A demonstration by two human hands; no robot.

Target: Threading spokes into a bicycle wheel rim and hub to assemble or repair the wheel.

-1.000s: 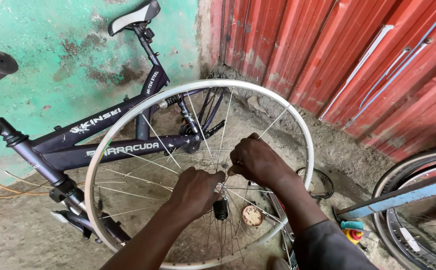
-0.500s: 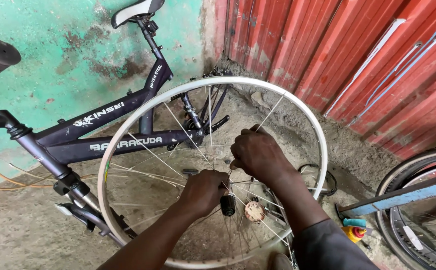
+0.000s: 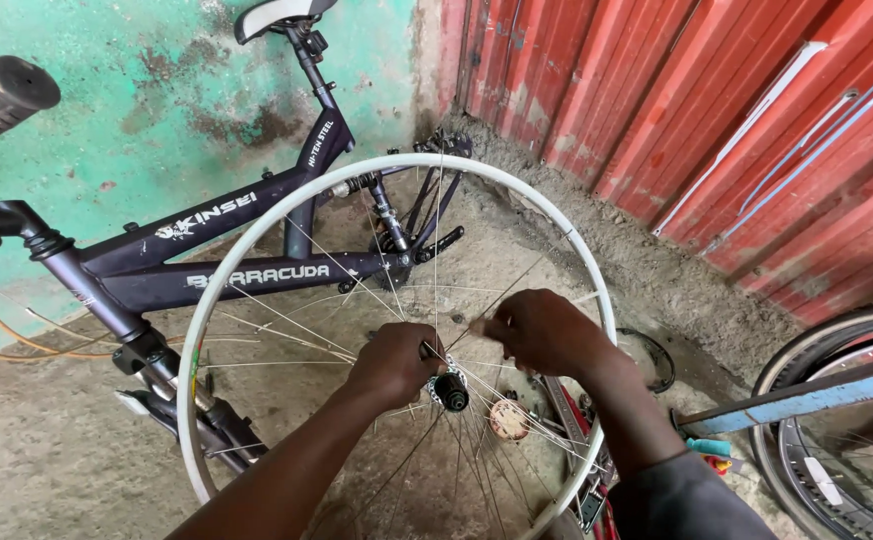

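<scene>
Right now I see my left hand [image 3: 394, 363] curled tight around the hub [image 3: 450, 390] of the white wheel rim [image 3: 257, 248], which stands upright in front of me. My right hand [image 3: 547, 332] pinches a thin spoke [image 3: 517, 280] between fingertips just beside it. Behind, a dark bicycle frame [image 3: 247, 260] leans against the green wall [image 3: 157, 90].

We see a bare white bicycle wheel rim [image 3: 257, 262] standing nearly upright at the centre of the frame, without a tyre. Its thin silver spokes [image 3: 287, 325], some loose and crossing, run to a dark hub [image 3: 451, 391] at lower centre.
</scene>
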